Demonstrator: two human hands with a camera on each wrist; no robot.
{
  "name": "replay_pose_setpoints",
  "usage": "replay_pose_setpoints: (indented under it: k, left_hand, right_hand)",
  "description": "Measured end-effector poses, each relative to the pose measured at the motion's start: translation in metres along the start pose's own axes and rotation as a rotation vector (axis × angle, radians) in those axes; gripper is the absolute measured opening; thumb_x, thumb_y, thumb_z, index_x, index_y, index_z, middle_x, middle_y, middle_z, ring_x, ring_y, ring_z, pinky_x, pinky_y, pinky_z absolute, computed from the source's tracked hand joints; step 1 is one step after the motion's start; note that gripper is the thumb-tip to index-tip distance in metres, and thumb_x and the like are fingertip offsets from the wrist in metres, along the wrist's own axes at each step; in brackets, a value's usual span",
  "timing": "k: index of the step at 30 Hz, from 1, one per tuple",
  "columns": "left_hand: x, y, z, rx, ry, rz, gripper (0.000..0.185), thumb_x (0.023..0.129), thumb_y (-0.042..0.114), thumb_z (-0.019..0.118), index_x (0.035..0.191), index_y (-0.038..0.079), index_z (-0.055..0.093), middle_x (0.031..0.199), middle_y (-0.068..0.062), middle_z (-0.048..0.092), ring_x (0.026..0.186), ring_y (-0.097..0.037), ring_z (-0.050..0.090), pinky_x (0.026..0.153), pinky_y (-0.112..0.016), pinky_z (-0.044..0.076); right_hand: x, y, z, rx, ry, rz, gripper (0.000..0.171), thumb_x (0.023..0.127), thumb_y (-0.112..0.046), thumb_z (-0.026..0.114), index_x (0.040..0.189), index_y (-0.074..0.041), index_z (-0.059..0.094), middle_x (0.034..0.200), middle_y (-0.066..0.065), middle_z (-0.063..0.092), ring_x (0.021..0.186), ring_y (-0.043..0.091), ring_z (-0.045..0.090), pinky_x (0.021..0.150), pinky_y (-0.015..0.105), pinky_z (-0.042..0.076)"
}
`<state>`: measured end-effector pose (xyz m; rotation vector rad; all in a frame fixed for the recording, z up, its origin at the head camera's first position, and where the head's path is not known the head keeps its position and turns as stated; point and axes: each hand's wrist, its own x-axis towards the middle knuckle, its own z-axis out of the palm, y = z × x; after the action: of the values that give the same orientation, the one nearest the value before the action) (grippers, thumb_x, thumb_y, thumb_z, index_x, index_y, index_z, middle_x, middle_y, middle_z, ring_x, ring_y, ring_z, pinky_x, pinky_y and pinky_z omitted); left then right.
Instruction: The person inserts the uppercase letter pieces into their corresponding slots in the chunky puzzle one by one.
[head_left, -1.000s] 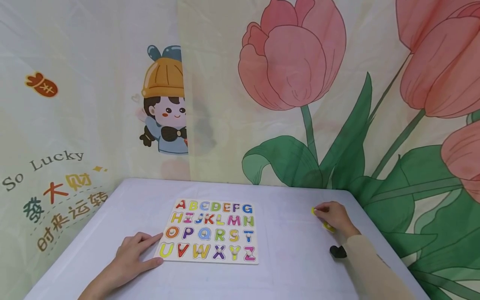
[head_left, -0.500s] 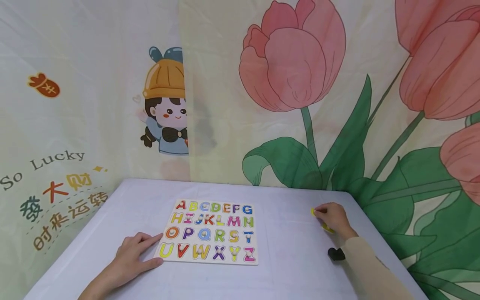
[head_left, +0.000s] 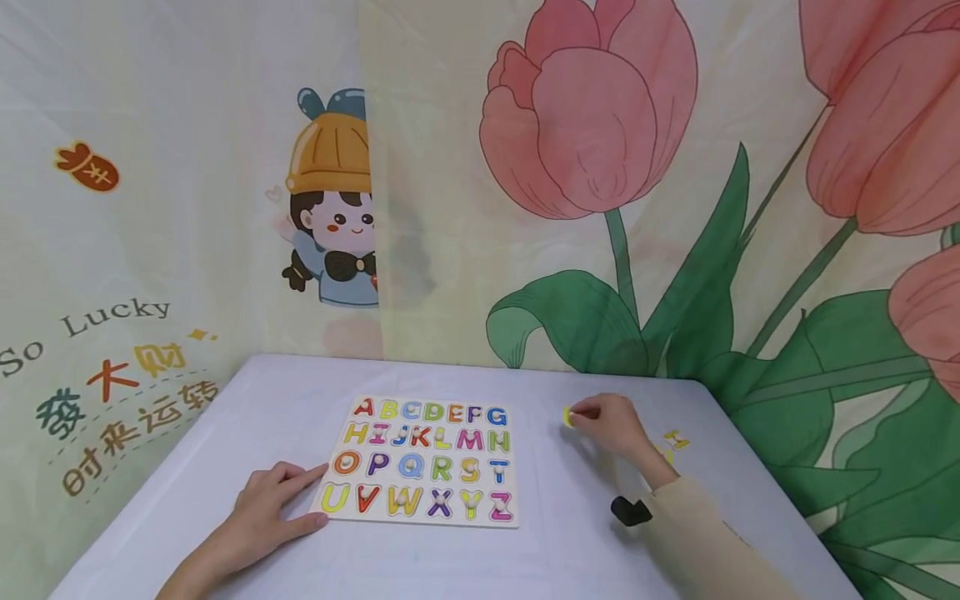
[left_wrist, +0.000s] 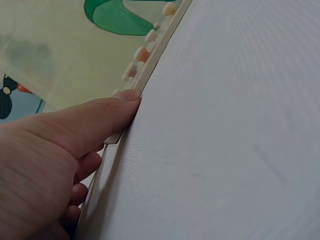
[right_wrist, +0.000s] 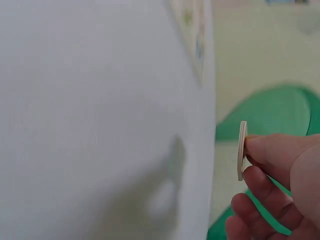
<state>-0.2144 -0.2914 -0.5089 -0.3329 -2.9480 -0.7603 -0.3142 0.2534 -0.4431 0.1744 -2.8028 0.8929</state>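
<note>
A wooden alphabet puzzle board [head_left: 512,482] with coloured, knobbed letters lies on the white table. My left hand [head_left: 258,512] rests at its lower-left corner, the index finger along the left edge. In the left wrist view the thumb [left_wrist: 112,112] presses on the board's edge [left_wrist: 150,67]. Right of the board, my right hand [head_left: 615,429] pinches a small yellow puzzle piece [head_left: 567,416] between thumb and fingers. Seen in the right wrist view, that piece [right_wrist: 241,150] is turned edge-on and held above the table; its letter cannot be read.
Yellow letter pieces [head_left: 676,439] lie on the table behind the right wrist, partly hidden by the arm. A black device [head_left: 631,511] is at the right wrist. A curtain with printed tulips [head_left: 592,125] hangs behind the table's far edge.
My right hand has moved left toward the board with the yellow piece, uncovering the yellow pieces on the table. The left hand stays at the board's corner.
</note>
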Motion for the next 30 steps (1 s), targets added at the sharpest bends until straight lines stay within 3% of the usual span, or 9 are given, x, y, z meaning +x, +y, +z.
replay_pose_setpoints:
  k: [9, 16, 23, 30]
  left_hand:
    - [-0.001, -0.004, 0.001, -0.006, -0.018, 0.034, 0.075, 0.087, 0.055, 0.083, 0.151, 0.020, 0.062, 0.123, 0.006, 0.054, 0.114, -0.022, 0.043, 0.090, -0.044, 0.039]
    - [-0.003, -0.003, -0.003, -0.011, -0.032, 0.039, 0.071, 0.088, 0.041, 0.086, 0.151, 0.020, 0.062, 0.122, 0.007, 0.053, 0.112, -0.021, 0.041, 0.089, -0.042, 0.039]
    - [-0.006, -0.003, -0.006, -0.002, -0.002, 0.076, 0.067, 0.088, 0.040, 0.085, 0.149, 0.020, 0.064, 0.122, 0.009, 0.054, 0.112, -0.018, 0.042, 0.089, -0.040, 0.041]
    - [-0.007, -0.006, -0.008, 0.003, 0.008, 0.106, 0.064, 0.090, 0.040, 0.084, 0.148, 0.020, 0.065, 0.121, 0.011, 0.054, 0.111, -0.016, 0.042, 0.090, -0.041, 0.042]
  right_hand:
    - [-0.029, -0.092, 0.042, 0.139, -0.097, -0.101, 0.011, 0.092, -0.021, 0.085, 0.102, -0.016, 0.084, 0.091, -0.006, 0.070, 0.087, 0.015, 0.060, 0.072, 0.030, 0.051]
    - [-0.050, -0.142, 0.081, 0.223, -0.198, -0.216, 0.009, 0.093, -0.022, 0.083, 0.101, -0.018, 0.084, 0.087, -0.011, 0.067, 0.084, 0.010, 0.062, 0.071, 0.025, 0.053]
    - [-0.061, -0.191, 0.120, 0.289, -0.255, -0.269, 0.005, 0.092, -0.022, 0.084, 0.097, -0.021, 0.086, 0.083, -0.018, 0.066, 0.081, 0.001, 0.057, 0.077, 0.024, 0.048]
    - [-0.066, -0.229, 0.149, 0.308, -0.271, -0.320, 0.006, 0.091, -0.020, 0.085, 0.096, -0.020, 0.087, 0.078, -0.021, 0.064, 0.078, -0.002, 0.053, 0.075, 0.019, 0.045]
